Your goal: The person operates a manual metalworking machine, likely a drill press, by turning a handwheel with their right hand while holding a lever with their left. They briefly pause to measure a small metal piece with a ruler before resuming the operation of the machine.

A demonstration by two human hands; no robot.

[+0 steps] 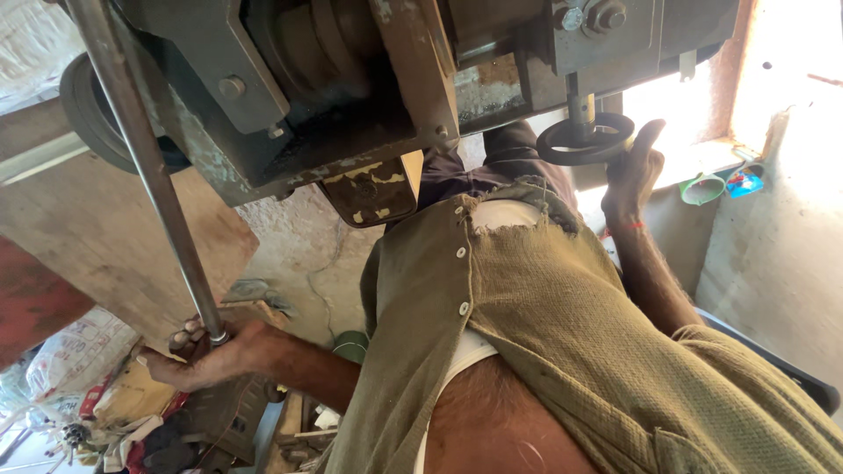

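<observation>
My left hand point(206, 351) is closed around the lower end of a long grey metal rod point(145, 158) that slants up to the top left. My right hand point(634, 171) grips the rim of a small black handwheel point(584, 140), thumb raised beside it. The wheel hangs on a short shaft under a heavy grey-green machine point(351, 79) that fills the top of the view. My olive buttoned shirt point(544, 325), torn near one edge, covers the middle and lower right.
A wooden board point(97, 237) leans at the left beside a large pulley wheel point(88, 110). Sacks, rags and scrap point(105, 395) are piled at the lower left. A rough plastered wall point(781, 254) and a bright window opening stand at the right, with small coloured objects point(724, 184) on the ledge.
</observation>
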